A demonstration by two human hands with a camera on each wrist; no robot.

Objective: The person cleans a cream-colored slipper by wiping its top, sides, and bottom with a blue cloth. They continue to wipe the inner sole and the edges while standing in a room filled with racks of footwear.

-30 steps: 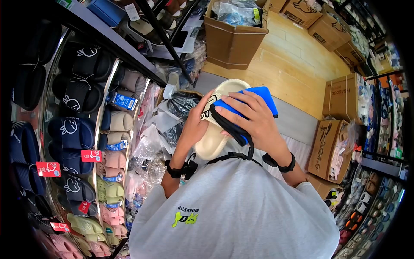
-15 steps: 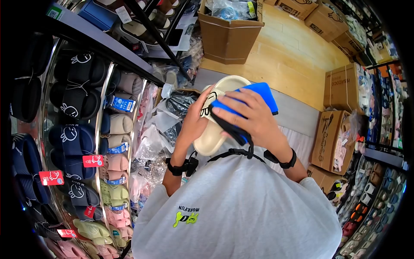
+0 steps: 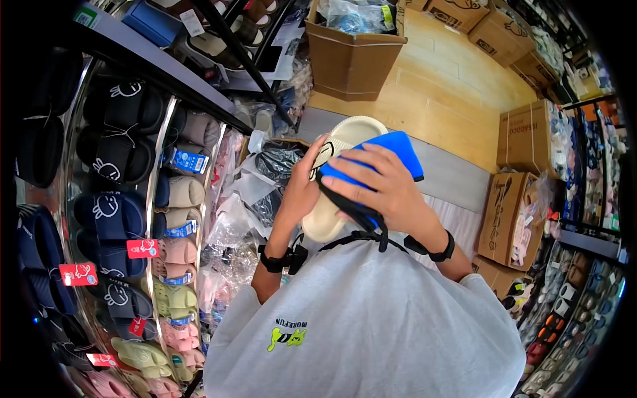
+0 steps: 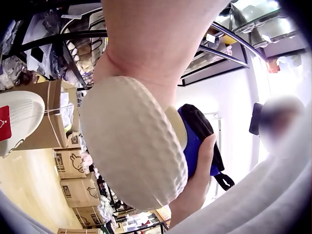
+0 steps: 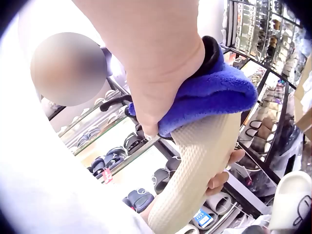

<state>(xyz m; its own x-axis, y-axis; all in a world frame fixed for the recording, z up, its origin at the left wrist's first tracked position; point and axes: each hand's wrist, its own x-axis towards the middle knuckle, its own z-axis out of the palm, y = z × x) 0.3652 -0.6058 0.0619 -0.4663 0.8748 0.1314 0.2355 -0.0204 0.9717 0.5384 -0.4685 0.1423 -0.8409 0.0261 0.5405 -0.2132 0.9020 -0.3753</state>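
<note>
A cream slipper [image 3: 323, 220] with a black line drawing on its strap is held in front of the chest, the left hand [image 3: 302, 189] gripping it by its left side. Over its right side, the right hand [image 3: 383, 182] holds a blue plush cloth [image 3: 400, 147] with black edging and a black loop, fingers bent across it. The cloth lies against the slipper in the right wrist view, where left fingertips [image 5: 218, 181] show around the far edge. A second cream slipper [image 4: 22, 117] with a red tag appears at the left of the left wrist view.
Racks of slippers [image 3: 119, 199] with red and blue tags stand at the left. An open carton [image 3: 352, 63] with plastic-wrapped goods is ahead, and more cartons [image 3: 507, 215] line the right. Plastic-wrapped items [image 3: 232, 232] are piled beside the left arm.
The right hand and blue cloth have shifted slightly over the slipper, a little down and left since half a second ago. The left hand keeps its grip. The head view turned slightly earlier.
</note>
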